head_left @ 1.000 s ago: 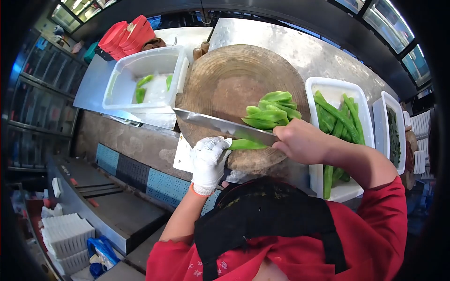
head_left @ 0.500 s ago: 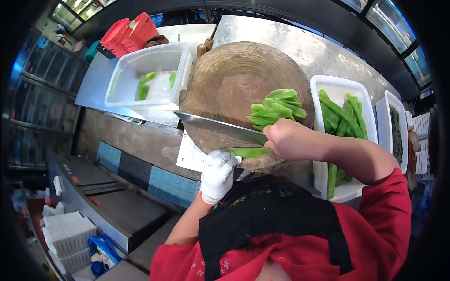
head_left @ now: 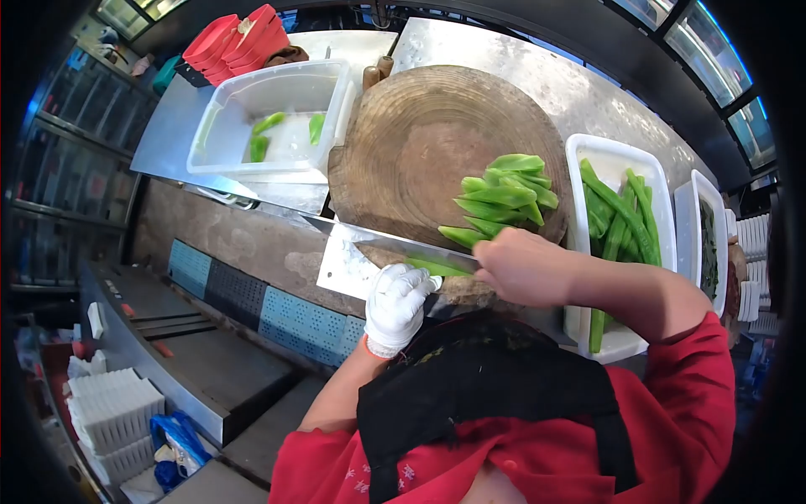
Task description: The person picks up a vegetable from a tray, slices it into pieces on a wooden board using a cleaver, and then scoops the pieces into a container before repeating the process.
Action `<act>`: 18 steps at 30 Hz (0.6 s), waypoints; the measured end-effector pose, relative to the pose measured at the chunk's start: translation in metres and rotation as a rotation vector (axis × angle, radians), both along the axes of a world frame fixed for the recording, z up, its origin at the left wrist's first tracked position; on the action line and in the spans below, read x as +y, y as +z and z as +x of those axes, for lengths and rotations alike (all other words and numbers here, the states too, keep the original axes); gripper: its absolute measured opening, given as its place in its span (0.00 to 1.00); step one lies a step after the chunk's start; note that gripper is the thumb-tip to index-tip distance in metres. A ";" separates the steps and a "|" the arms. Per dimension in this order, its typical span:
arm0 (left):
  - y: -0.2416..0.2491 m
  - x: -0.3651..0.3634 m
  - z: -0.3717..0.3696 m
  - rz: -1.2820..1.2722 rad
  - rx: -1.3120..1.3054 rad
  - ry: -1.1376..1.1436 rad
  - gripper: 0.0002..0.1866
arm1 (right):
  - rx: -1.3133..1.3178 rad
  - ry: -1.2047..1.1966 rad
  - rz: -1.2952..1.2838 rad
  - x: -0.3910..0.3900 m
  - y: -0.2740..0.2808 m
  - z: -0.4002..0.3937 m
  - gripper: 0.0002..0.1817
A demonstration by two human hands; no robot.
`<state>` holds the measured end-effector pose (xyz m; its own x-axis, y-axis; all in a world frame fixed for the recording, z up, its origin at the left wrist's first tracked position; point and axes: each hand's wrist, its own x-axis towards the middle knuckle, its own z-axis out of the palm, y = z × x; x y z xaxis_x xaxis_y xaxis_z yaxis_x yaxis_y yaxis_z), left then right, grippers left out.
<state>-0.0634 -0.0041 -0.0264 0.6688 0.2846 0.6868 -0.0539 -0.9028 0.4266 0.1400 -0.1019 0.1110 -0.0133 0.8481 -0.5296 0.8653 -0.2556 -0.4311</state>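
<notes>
My left hand [head_left: 395, 309], in a white glove, is closed on a pale green stem [head_left: 438, 266] at the near edge of a round wooden chopping block [head_left: 403, 126]. My bare right hand [head_left: 525, 267] grips a knife, its handle hidden in the fist. The long knife blade [head_left: 399, 242] points left across the block, lying along the far side of the stem and partly covering it. Slanted green slices [head_left: 508, 195] are heaped on the block just beyond my right fist.
Right of the block, a white tub [head_left: 574, 160] holds long green stems [head_left: 621, 220]; another white tub [head_left: 720, 227] with dark greens stands farther right. At left is a translucent tub [head_left: 197, 155] with a few green slices. Red baskets [head_left: 243, 42] are stacked behind it.
The knife has come nearer to me, from beyond the stem to right over it. Another slice now lies at the near side of the heap. The view has shifted slightly.
</notes>
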 end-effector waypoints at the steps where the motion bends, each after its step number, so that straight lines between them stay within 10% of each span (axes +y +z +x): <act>1: -0.001 0.000 0.000 0.004 -0.011 -0.009 0.19 | 0.062 0.022 0.155 0.006 -0.015 0.000 0.15; 9: 0.011 0.009 -0.004 0.022 0.085 -0.105 0.17 | 0.237 -0.149 0.482 0.022 0.009 0.029 0.12; 18: 0.060 0.036 0.106 0.365 0.566 -0.370 0.52 | 0.668 -1.309 0.488 -0.163 0.016 0.046 0.05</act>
